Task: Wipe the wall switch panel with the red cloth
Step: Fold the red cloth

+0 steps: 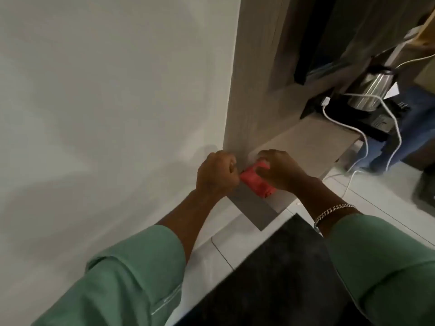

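Observation:
A bunched red cloth (255, 182) lies on the near corner of a grey shelf (313, 143), between my two hands. My right hand (279, 170) covers its right side with fingers curled on it. My left hand (217, 174) is closed at the cloth's left end, by the wall corner; its fingertips seem to pinch the cloth's edge. No wall switch panel shows in this view. Both arms wear green sleeves, and a chain bracelet circles my right wrist.
A white wall (106, 102) fills the left. A wood-grain panel (254, 78) rises behind the shelf. At the shelf's far end stand a steel kettle (372, 90) on a black tray and white cables (388, 118). A dark mat (270, 278) lies on the tiled floor. Another person's legs in jeans (404, 128) stand at right.

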A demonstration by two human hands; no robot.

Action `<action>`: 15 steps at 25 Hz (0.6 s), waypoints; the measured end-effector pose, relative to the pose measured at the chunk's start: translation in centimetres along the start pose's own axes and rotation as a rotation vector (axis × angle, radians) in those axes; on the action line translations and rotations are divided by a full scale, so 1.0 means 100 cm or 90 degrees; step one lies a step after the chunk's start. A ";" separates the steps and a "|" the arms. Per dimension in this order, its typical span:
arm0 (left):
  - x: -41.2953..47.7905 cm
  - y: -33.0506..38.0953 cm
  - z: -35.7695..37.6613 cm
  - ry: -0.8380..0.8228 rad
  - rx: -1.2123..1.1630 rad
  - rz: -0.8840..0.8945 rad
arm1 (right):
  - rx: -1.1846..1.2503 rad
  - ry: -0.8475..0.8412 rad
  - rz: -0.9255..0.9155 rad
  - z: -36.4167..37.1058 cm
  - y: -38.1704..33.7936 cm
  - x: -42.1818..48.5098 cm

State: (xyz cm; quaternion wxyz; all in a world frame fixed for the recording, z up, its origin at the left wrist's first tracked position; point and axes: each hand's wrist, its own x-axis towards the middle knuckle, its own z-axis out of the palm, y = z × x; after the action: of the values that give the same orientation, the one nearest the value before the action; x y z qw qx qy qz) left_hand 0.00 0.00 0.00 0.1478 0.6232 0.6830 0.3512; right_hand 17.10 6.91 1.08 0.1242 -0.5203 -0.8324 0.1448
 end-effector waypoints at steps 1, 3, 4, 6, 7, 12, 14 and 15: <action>0.006 -0.006 0.017 -0.019 -0.038 -0.064 | -0.023 -0.037 0.018 0.012 0.014 0.004; 0.015 -0.018 0.058 -0.064 -0.095 -0.206 | -0.058 -0.088 0.054 0.039 0.043 0.010; 0.017 -0.023 0.075 -0.107 -0.129 -0.275 | -0.049 -0.111 0.085 0.051 0.052 0.006; 0.019 -0.028 0.105 -0.176 -0.246 -0.374 | -0.015 -0.083 0.084 0.074 0.070 0.002; 0.021 -0.029 0.116 -0.197 -0.326 -0.425 | -0.006 -0.050 0.071 0.080 0.078 0.001; 0.013 -0.025 0.137 -0.127 -0.604 -0.538 | 0.030 -0.026 0.032 0.091 0.074 -0.024; 0.007 -0.025 0.128 -0.106 -0.637 -0.538 | 0.042 -0.021 0.023 0.089 0.065 -0.035; 0.005 -0.025 0.119 -0.103 -0.635 -0.519 | 0.044 0.005 0.014 0.088 0.057 -0.039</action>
State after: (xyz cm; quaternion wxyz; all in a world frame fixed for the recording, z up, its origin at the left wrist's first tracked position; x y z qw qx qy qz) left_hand 5.71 4.06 -9.99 0.5917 0.1950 0.6066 0.4940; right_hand 20.38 4.75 -9.36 0.1440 -0.5255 -0.8206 0.1726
